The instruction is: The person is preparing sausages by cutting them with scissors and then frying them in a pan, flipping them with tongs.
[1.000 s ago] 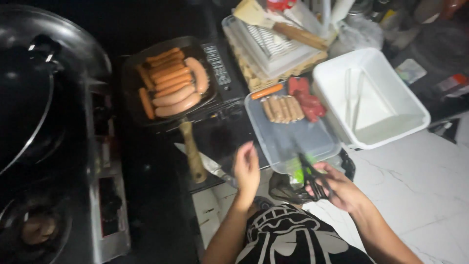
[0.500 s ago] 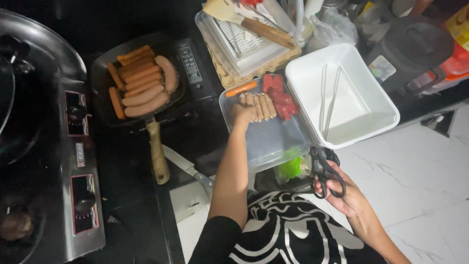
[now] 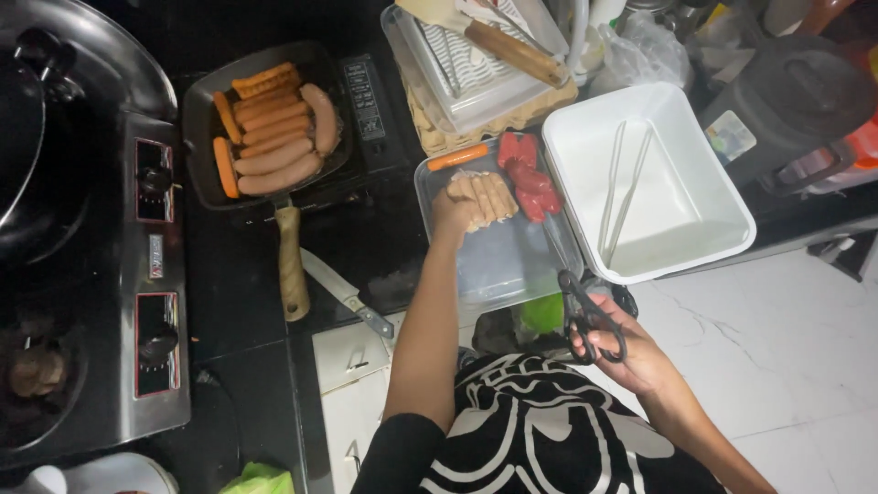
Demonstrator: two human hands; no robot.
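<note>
While the left hand (image 3: 453, 212) reaches into the clear tray (image 3: 512, 265), its fingers curl round the near end of the pale sausages (image 3: 483, 196), though how firmly I cannot tell. Beyond and left of that grip sits the square pan (image 3: 197, 114), holding about nine browned sausages (image 3: 274, 128); four or so pale ones lie at the fingers, with roughly three red ones (image 3: 526, 177) and one orange beside them. Right of the grip, the white tub (image 3: 695, 174) holds one pair of tongs. The right hand (image 3: 631, 352) grips one pair of black scissors (image 3: 585, 316), fingers through the loops. The blades point toward the reaching forearm; a careless swing could nick it.
</note>
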